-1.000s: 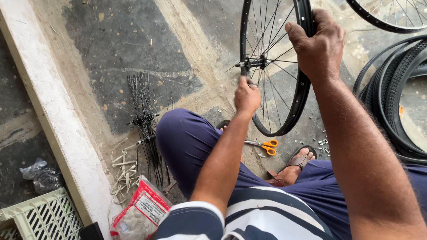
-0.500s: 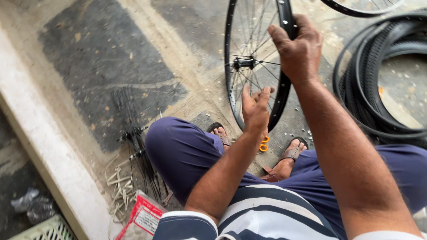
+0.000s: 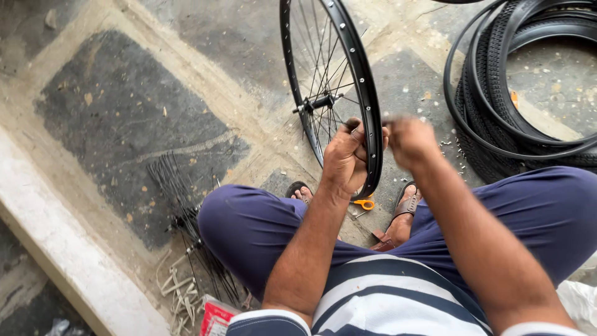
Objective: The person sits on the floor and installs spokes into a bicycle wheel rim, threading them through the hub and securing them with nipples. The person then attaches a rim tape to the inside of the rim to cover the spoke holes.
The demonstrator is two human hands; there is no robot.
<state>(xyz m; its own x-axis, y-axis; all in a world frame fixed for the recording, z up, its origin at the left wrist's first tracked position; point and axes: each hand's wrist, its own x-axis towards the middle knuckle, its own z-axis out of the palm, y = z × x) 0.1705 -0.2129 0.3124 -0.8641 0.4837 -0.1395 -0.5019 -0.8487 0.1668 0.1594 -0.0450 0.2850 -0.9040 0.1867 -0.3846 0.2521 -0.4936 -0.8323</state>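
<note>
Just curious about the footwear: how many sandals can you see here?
2. One sandal peeks out behind the left knee; the other sandal sits on the foot right of the wheel rim, near the orange scissors.

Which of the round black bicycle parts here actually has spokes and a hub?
The wheel rim held upright between both hands; the black tyres stacked on the floor at right are bare hoops.

A black spoked bicycle wheel [image 3: 329, 93] is standing upright at twelve o'clock. The left hand [image 3: 344, 158] and right hand [image 3: 410, 142] are gripping its lower rim. Black tyres [image 3: 528, 87] are lying at two o'clock, loose spokes [image 3: 186, 224] at eight.
</note>
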